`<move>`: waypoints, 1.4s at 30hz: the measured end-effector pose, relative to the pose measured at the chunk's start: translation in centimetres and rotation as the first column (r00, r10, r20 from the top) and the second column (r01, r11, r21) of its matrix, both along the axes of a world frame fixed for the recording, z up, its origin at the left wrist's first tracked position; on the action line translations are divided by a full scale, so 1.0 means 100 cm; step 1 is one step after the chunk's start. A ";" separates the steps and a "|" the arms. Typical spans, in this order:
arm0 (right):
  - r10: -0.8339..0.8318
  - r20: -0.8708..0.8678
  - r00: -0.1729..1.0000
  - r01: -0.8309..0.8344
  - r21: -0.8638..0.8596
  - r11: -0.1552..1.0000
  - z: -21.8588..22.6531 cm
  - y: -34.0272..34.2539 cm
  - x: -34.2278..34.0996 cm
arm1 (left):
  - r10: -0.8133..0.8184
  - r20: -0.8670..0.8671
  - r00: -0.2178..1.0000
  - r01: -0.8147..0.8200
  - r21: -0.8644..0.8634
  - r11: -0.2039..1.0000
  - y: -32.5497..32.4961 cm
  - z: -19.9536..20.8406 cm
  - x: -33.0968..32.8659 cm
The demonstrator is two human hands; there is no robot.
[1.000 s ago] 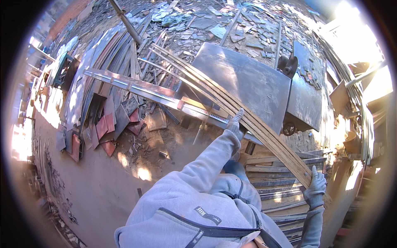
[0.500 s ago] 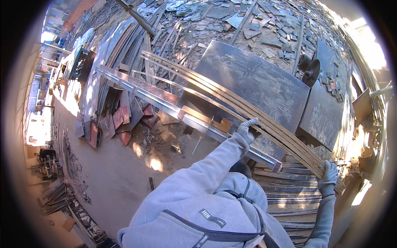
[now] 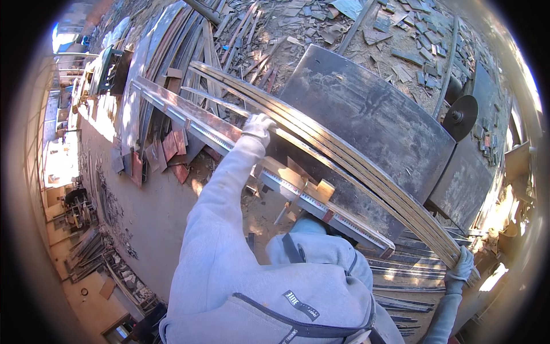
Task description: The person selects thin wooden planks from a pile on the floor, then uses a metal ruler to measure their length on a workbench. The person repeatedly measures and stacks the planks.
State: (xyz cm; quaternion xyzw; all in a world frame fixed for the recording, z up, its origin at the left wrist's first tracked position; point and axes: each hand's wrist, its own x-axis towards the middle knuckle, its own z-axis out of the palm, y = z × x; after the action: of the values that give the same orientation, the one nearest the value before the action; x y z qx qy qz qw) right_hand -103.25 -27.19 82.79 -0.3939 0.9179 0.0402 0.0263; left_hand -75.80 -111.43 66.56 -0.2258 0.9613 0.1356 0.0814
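Fingers (image 3: 264,120) of the left hand (image 3: 258,129), seemingly closed on the wooden strips (image 3: 326,142) over the surface (image 3: 372,109), have moved farther left, widening the hold while the right hand (image 3: 460,265) grips their near-right end.

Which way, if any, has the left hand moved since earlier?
Yes: the left hand shifted leftward along the strips, toward the metal table's left end.

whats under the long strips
The dark table shows on both sides of the long strips, so it runs beneath their middle; loose boards lie below their far left end. The surface directly beneath them is covered.
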 end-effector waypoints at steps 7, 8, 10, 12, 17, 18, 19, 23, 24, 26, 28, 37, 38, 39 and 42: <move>0.038 -0.070 0.997 -0.035 0.039 0.999 0.008 0.000 -0.014 | 0.330 0.495 0.804 -0.091 -0.446 0.890 -0.096 -0.012 0.016; 0.014 -0.068 0.998 -0.008 0.094 0.996 0.008 -0.001 -0.014 | 0.420 0.421 0.804 -0.223 -0.441 0.869 -0.098 -0.002 0.014; -0.095 0.082 0.992 0.092 0.030 0.995 0.004 -0.012 -0.009 | 0.266 0.174 0.948 -0.184 -0.384 0.905 -0.081 0.019 0.009; -0.102 0.110 0.989 0.104 -0.015 0.994 -0.010 -0.035 -0.002 | 0.022 -0.100 0.995 -0.045 -0.234 0.971 -0.026 0.025 -0.020; -0.187 0.246 0.951 0.185 0.030 0.982 -0.080 -0.145 0.011 | -0.560 -0.327 0.761 0.610 0.066 0.790 0.188 0.020 -0.128; -0.172 0.241 0.955 0.159 0.070 0.985 -0.097 -0.170 0.014 | -0.617 -0.336 0.712 0.679 0.104 0.727 0.223 0.017 -0.147; -0.182 0.292 0.939 0.165 0.082 0.983 -0.113 -0.193 0.017 | -0.672 -0.340 0.658 0.731 0.076 0.678 0.253 0.012 -0.163; -0.150 0.358 0.922 0.115 0.117 0.986 -0.169 -0.274 0.030 | -0.776 -0.170 0.608 0.794 0.118 0.596 0.318 -0.019 -0.189; -0.106 0.378 0.920 0.084 0.074 0.994 -0.179 -0.287 0.031 | -0.770 -0.113 0.628 0.778 0.077 0.623 0.321 -0.029 -0.190; -0.114 0.343 0.932 0.108 0.037 0.993 -0.190 -0.298 0.038 | -0.725 0.135 0.675 0.724 0.065 0.687 0.319 -0.046 -0.186; -0.112 0.279 0.954 0.154 -0.135 0.979 -0.192 -0.283 0.045 | -0.739 0.052 0.671 0.741 -0.035 0.670 0.317 -0.060 -0.181; -0.309 0.891 0.333 0.941 -0.332 0.057 -0.210 -0.106 0.025 | -0.709 -0.053 0.704 0.705 -0.074 0.705 0.318 -0.066 -0.173; -0.212 0.949 0.234 0.969 -0.212 0.125 -0.220 -0.106 0.023 | -0.713 -0.073 0.697 0.707 -0.090 0.701 0.318 -0.065 -0.172; -0.239 0.923 0.303 0.947 -0.262 0.187 -0.229 -0.109 0.025 | -0.704 -0.079 0.706 0.696 -0.103 0.710 0.318 -0.066 -0.172; -0.208 0.893 0.400 0.904 -0.347 0.248 -0.248 -0.120 0.029 | -0.709 -0.157 0.687 0.698 -0.130 0.705 0.317 -0.068 -0.173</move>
State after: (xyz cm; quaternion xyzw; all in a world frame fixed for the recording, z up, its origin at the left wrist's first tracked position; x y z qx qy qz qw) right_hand -100.40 -39.20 58.00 0.0658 0.8049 -0.5566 0.1949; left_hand -93.11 -79.74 59.75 0.1720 0.9809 0.0869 0.0257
